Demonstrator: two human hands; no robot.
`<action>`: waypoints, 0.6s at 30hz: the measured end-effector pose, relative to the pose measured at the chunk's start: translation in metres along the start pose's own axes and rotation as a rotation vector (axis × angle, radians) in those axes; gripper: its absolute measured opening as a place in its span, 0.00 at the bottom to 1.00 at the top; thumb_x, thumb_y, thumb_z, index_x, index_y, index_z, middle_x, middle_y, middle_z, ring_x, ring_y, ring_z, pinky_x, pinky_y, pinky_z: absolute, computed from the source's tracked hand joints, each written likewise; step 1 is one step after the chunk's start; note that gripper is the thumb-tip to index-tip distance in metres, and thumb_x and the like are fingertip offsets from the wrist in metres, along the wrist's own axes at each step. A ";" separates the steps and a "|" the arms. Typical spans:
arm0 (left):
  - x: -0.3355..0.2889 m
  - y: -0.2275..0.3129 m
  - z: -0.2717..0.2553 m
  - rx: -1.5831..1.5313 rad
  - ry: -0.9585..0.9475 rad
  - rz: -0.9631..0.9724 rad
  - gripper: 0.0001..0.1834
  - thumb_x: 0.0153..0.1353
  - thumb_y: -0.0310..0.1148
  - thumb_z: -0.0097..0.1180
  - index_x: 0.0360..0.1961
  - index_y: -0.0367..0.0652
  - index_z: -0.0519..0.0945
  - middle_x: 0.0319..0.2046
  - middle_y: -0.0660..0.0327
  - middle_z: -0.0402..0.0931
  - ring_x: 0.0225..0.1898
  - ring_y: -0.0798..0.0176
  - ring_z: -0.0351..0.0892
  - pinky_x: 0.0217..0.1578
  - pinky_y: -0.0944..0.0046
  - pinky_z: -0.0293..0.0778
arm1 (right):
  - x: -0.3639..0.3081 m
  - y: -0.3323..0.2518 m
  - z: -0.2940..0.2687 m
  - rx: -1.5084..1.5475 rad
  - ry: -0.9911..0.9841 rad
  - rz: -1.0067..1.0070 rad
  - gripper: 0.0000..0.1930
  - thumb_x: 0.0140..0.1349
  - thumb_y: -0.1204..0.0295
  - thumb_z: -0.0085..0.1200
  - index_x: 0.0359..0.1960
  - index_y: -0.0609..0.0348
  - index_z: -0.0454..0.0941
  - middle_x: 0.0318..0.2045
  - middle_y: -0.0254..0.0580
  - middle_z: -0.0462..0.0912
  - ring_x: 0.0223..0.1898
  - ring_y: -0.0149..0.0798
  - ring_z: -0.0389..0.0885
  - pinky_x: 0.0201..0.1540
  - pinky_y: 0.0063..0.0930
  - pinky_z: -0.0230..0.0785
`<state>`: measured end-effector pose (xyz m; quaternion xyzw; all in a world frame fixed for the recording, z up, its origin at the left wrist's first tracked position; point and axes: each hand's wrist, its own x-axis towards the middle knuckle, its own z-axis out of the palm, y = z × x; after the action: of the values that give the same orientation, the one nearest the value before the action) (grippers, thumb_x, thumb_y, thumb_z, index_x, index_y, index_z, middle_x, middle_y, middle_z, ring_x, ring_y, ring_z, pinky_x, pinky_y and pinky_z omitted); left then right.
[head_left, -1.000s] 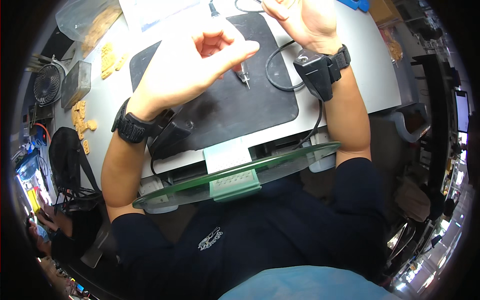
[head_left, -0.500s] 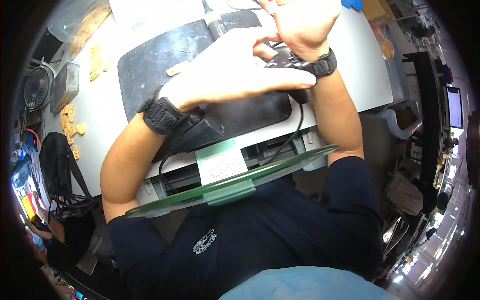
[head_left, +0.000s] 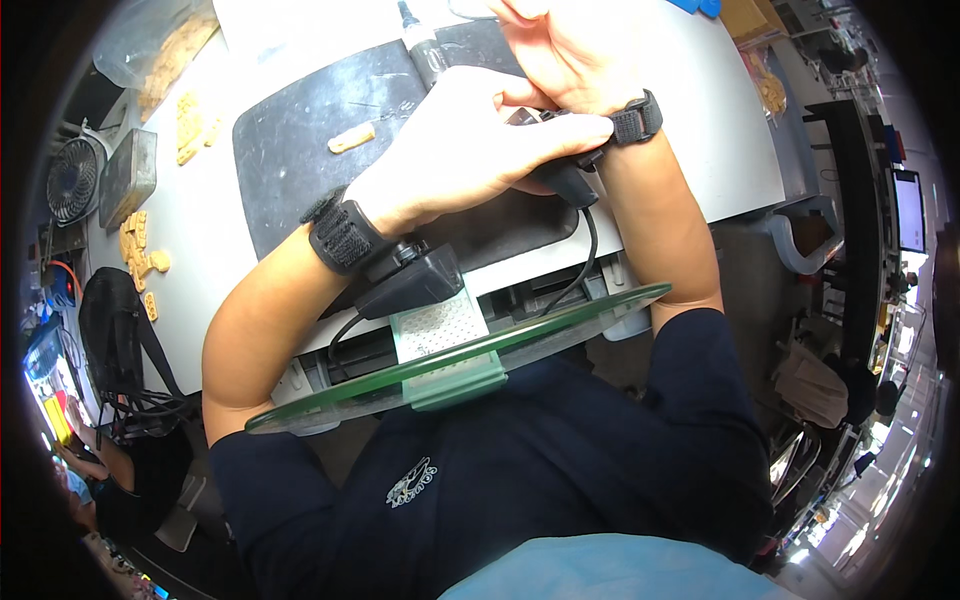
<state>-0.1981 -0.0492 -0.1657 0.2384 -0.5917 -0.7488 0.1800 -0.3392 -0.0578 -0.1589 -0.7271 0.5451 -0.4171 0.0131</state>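
Observation:
My left hand (head_left: 450, 150) reaches across to my right wrist, thumb and fingers closed around a black wrist-mounted device (head_left: 567, 184) with a cable. My right hand (head_left: 578, 55) is turned palm up, its fingers loosely bent and partly cut off at the top edge; nothing shows in it. A black strap (head_left: 637, 118) circles the right wrist. Another black strap (head_left: 346, 236) is on my left wrist, with a black boxy device (head_left: 415, 282) hanging beneath it. Under my hands lies a dark mat (head_left: 300, 130) bearing a small tan piece (head_left: 352, 137).
On the white table (head_left: 195, 300) lie several tan pieces (head_left: 140, 245), beside a grey block (head_left: 128, 178) and a fan (head_left: 75, 180). A dark-capped bottle (head_left: 424, 52) is at the back. A green-edged clear panel (head_left: 550, 335) crosses before my chest. Another person's arm (head_left: 110, 460) shows at left.
Both hands have shifted slightly left, and my left thumb has moved up along the right wrist strap. The device under my left wrist and the tan piece on the mat show more fully.

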 end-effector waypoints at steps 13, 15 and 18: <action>0.006 -0.014 -0.002 0.348 0.085 0.153 0.21 0.54 0.46 0.66 0.37 0.35 0.84 0.20 0.59 0.80 0.21 0.72 0.78 0.24 0.73 0.72 | 0.000 0.002 0.007 -0.105 0.190 -0.158 0.18 0.61 0.68 0.54 0.48 0.69 0.73 0.21 0.42 0.79 0.16 0.33 0.76 0.22 0.21 0.71; 0.008 -0.016 -0.003 0.394 0.075 0.113 0.22 0.54 0.46 0.66 0.38 0.36 0.84 0.20 0.60 0.80 0.21 0.72 0.78 0.24 0.72 0.72 | -0.005 -0.001 0.005 -0.124 0.220 -0.181 0.18 0.61 0.68 0.54 0.48 0.69 0.73 0.22 0.42 0.79 0.16 0.33 0.76 0.23 0.21 0.71; 0.009 -0.021 -0.005 0.393 0.067 0.220 0.23 0.54 0.46 0.66 0.40 0.36 0.83 0.21 0.60 0.80 0.22 0.72 0.78 0.26 0.72 0.72 | -0.004 -0.001 0.006 -0.140 0.263 -0.222 0.17 0.62 0.69 0.53 0.48 0.69 0.73 0.23 0.43 0.80 0.17 0.33 0.76 0.23 0.21 0.71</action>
<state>-0.2027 -0.0533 -0.1881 0.2276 -0.7422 -0.5867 0.2305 -0.3345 -0.0566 -0.1647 -0.7212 0.4861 -0.4685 -0.1554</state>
